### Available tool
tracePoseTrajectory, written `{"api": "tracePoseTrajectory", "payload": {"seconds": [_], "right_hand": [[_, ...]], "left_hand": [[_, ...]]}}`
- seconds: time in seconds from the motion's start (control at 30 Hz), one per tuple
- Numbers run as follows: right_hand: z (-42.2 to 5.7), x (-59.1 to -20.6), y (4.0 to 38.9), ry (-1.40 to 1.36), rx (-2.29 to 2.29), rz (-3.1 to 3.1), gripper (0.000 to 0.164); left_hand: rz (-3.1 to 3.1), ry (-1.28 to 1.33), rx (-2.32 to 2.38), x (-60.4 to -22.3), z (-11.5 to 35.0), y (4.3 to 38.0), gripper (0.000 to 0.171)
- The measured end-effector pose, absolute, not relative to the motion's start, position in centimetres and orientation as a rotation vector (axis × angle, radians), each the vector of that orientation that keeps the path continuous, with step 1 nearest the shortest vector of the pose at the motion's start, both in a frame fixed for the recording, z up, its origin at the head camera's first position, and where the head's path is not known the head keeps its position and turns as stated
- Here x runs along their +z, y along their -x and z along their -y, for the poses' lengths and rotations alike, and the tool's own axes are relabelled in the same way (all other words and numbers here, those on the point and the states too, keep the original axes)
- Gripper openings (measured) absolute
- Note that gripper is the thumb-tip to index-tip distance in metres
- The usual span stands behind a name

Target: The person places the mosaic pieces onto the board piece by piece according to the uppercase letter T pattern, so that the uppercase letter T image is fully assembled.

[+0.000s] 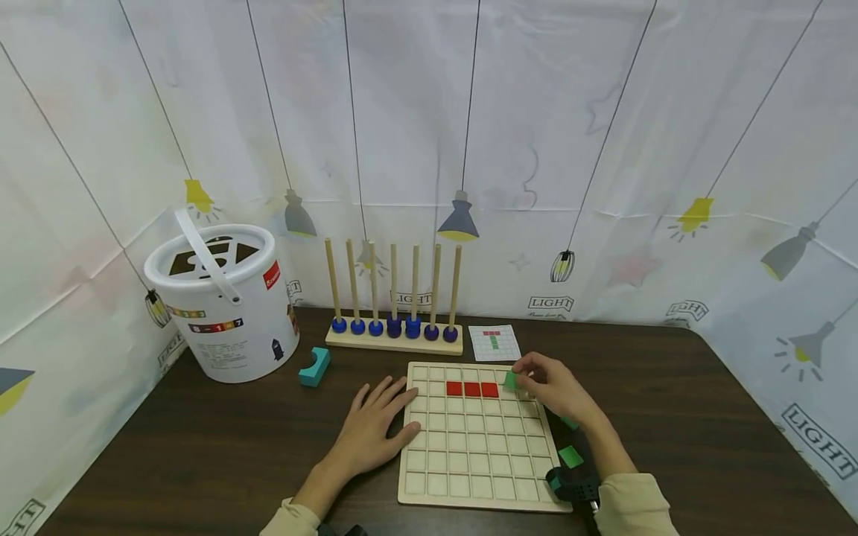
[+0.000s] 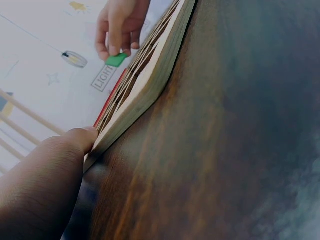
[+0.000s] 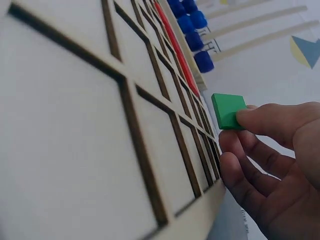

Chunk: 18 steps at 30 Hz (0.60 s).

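A pale wooden grid board (image 1: pixel 476 461) lies flat on the dark table, with three red tiles (image 1: pixel 472 388) in a row near its top. My right hand (image 1: pixel 553 387) pinches a small green square tile (image 1: pixel 511 380) just above the board's upper right part; the same green tile (image 3: pixel 227 110) shows at my fingertips (image 3: pixel 250 116) in the right wrist view. My left hand (image 1: pixel 375 428) lies flat, fingers spread, on the table against the board's left edge (image 2: pixel 150 85). A pattern card (image 1: pixel 494 342) with red and green squares lies behind the board.
Loose green tiles (image 1: pixel 570 455) lie by the board's right edge. A wooden rack of pegs with blue rings (image 1: pixel 395 327) stands behind the board. A white bucket (image 1: pixel 224 301) stands at the left, a teal block (image 1: pixel 314 367) beside it. Curtain walls close in the table.
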State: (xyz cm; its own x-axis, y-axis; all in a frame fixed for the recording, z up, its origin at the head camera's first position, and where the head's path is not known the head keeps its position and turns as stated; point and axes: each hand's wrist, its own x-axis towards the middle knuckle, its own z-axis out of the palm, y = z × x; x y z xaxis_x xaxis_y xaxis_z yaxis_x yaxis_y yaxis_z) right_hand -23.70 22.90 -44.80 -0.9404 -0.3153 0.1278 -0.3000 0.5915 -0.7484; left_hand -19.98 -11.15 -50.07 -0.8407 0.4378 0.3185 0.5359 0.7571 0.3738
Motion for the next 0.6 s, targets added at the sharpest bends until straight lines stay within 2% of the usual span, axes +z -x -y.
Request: {"api": "tracePoseTrajectory", "payload": {"seconds": [0.6], "right_hand": [[-19.5, -44.1, 23.3, 0.711, -1.3, -2.667, 0.014]], "left_hand": [[2.728, 0.768, -0.681, -50.1, 11.1, 19.9, 0.055]]}}
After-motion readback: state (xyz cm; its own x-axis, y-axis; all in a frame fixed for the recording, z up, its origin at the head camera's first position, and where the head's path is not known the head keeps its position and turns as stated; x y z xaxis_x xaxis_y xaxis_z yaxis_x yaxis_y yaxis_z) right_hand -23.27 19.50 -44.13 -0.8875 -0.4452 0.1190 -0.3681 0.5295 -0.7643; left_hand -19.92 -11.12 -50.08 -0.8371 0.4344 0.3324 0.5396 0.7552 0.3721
